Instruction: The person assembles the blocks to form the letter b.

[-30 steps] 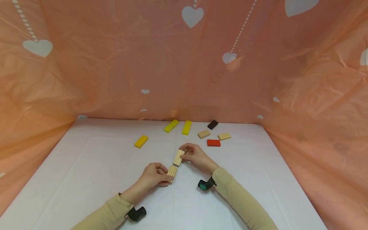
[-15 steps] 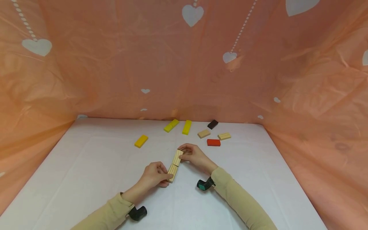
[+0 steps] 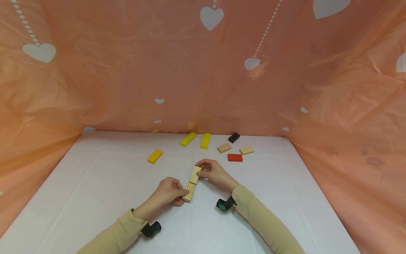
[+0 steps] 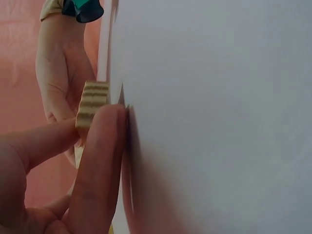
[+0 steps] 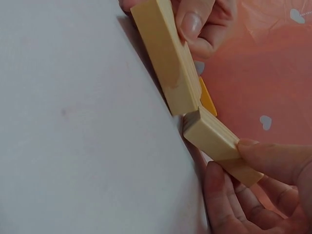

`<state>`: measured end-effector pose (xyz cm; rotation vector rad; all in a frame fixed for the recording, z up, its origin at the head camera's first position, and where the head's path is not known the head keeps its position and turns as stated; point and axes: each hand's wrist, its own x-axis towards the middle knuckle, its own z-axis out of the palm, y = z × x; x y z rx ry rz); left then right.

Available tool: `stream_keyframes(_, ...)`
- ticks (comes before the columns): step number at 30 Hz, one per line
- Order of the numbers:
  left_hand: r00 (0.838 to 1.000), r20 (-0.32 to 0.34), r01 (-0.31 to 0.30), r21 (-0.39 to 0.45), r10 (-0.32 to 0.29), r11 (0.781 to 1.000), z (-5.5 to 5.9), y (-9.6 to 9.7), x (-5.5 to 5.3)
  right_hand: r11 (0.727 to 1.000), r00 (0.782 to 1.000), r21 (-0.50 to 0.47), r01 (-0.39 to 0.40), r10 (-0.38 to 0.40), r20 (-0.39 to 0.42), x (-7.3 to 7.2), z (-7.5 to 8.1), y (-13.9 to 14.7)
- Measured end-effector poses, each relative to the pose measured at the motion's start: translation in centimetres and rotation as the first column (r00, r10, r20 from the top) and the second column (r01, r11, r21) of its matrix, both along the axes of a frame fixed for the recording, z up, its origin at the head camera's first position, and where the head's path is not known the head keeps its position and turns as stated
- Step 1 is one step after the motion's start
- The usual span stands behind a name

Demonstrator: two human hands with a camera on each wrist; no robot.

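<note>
Two pale wooden blocks with grooved grain are held end to end over the middle of the white table. My left hand (image 3: 166,192) pinches the nearer block (image 3: 189,194), thumb on top and fingers beneath. The farther block (image 3: 195,174) is gripped near its far end by my right hand (image 3: 215,173). In the right wrist view the ends of the left-hand block (image 5: 168,63) and the right-hand block (image 5: 222,146) meet at a corner, at a slight angle to each other. The left wrist view shows the grooved end of a block (image 4: 91,105) beside my left fingers (image 4: 100,156), close over the table.
On the white table (image 3: 95,176) farther back lie an orange-yellow block (image 3: 155,156), two yellow blocks (image 3: 188,139), a dark block (image 3: 234,137), a red block (image 3: 235,157), a tan block (image 3: 224,147) and a grooved wooden block (image 3: 246,150). An orange curtain (image 3: 142,70) encloses the back and sides.
The gap between the two wooden blocks has closed, the farther block having come toward the nearer one. My left thumb has shifted slightly left. The other blocks have stayed put.
</note>
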<state>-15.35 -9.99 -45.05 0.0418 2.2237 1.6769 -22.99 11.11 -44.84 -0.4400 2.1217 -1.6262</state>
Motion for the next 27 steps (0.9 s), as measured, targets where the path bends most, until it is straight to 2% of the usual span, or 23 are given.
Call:
stream_keyframes(3, 1.0, 0.008, 0.026, -0.028, -0.026, 0.999, 0.22, -0.1, -0.06, 1.0, 1.0, 0.003, 0.01, -0.01, 0.005, 0.1, -0.04, -0.05)
stream_keyframes(5, 0.999, 0.017, 0.042, -0.046, -0.042, 0.998, 0.31, -0.13, -0.07, 1.0, 1.0, -0.001, 0.02, -0.02, 0.015, -0.25, -0.86, -0.01)
stream_keyframes(17, 0.992, 0.02, 0.123, -0.065, -0.122, 0.99, 0.24, -0.13, -0.1, 1.0, 1.0, -0.009, 0.015, -0.015, -0.002, -0.4, -0.86, -0.05)
stream_keyframes(27, 0.994, -0.033, 0.1, -0.055, -0.102, 0.993, 0.38, -0.05, -0.41, 0.995, 0.994, 0.097, 0.014, -0.004, -0.108, -0.49, -0.84, -0.31)
